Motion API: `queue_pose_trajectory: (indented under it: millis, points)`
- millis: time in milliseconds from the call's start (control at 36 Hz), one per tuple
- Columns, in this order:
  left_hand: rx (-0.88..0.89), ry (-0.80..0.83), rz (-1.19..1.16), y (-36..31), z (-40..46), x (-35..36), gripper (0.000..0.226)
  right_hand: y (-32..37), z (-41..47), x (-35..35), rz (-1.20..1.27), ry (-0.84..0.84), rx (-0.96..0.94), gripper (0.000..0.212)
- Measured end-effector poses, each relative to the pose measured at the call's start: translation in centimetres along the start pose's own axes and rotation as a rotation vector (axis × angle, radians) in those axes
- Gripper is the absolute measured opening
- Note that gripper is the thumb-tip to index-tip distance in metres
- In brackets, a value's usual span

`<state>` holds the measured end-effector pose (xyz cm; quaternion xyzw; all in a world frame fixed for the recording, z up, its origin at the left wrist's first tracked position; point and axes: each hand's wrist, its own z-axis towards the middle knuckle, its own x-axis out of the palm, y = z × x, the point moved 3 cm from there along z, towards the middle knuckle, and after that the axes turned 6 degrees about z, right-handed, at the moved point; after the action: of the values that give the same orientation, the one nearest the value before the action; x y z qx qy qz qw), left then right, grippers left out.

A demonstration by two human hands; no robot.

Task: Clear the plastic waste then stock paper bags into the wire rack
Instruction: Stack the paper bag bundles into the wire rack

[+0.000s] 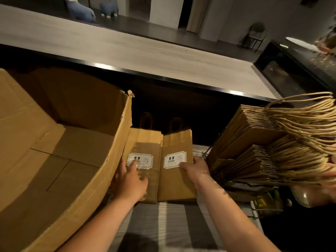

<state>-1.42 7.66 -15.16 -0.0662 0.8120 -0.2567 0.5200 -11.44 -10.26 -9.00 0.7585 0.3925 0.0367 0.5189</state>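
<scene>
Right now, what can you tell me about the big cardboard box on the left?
The cardboard box is plain brown corrugated card, open at the top, and nothing shows inside. Its flaps form the floor, with seams showing. One top corner is torn. It sits beside two paper bags; the left hand lies by its right wall.
</scene>
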Motion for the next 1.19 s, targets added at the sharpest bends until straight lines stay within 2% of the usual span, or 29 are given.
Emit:
queue_pose_trajectory:
  millis: [111,194,250,333,389,444,528,611,694,750,833,889,972,1111,1194]
  points:
    - [0.036,-0.021,0.097,-1.2,-0.6,-1.1,0.069,0.4,-1.5,-0.7,0.025,-0.001,-0.077,0.030]
    - [0.131,-0.051,0.054,-3.0,-1.6,-1.7,0.065,0.8,-3.6,-2.1,0.006,-0.053,-0.154,0.029]
    - [0.196,0.008,-0.139,-4.7,-2.5,-1.9,0.068,1.1,-5.3,-3.2,-0.055,-0.062,-0.242,0.026]
    - [0.160,0.277,-0.632,-7.4,-4.1,-2.9,0.068,0.8,-7.6,-4.3,-0.045,0.058,-0.340,0.021]
    - [0.094,0.435,-0.923,-8.7,-4.8,-3.3,0.047,0.2,-8.6,-5.0,0.034,0.129,-0.367,0.019]
    - [0.077,0.466,-1.037,-9.3,-5.2,-3.8,0.032,-0.3,-9.0,-5.9,0.042,0.103,-0.410,0.024]
    - [0.153,0.395,-0.998,-10.1,-6.5,-4.3,0.025,-0.8,-9.0,-6.8,0.033,0.041,-0.452,0.034]
    - [0.207,0.277,-1.016,-10.4,-7.1,-4.4,0.028,-1.0,-8.7,-6.9,0.070,0.001,-0.446,0.037]
    - [0.256,0.228,-0.969,-10.7,-7.0,-4.2,0.030,-1.6,-7.7,-6.6,0.100,-0.003,-0.405,0.040]
    - [0.162,0.247,-0.918,-10.2,-6.5,-3.1,0.029,-2.4,-6.6,-5.7,0.090,0.035,-0.360,0.046]
    - [-0.022,0.369,-0.843,-9.8,-6.2,-0.7,0.015,-3.8,-5.5,-4.5,0.080,0.085,-0.285,0.053]
    - [-0.062,0.376,-0.772,-9.8,-5.9,0.3,0.008,-4.1,-5.2,-4.4,0.120,0.099,-0.238,0.059]
    - [-0.086,0.369,-0.726,-9.8,-5.2,0.9,0.011,-4.1,-5.2,-4.5,0.138,0.103,-0.217,0.068]
    - [-0.176,0.383,-0.738,-9.6,-4.8,1.5,0.006,-4.5,-5.2,-4.5,-0.020,0.099,-0.213,0.089]
    - [-0.157,0.380,-0.783,-9.7,-5.2,0.9,0.006,-3.9,-5.5,-5.1,-0.069,0.055,-0.291,0.073]
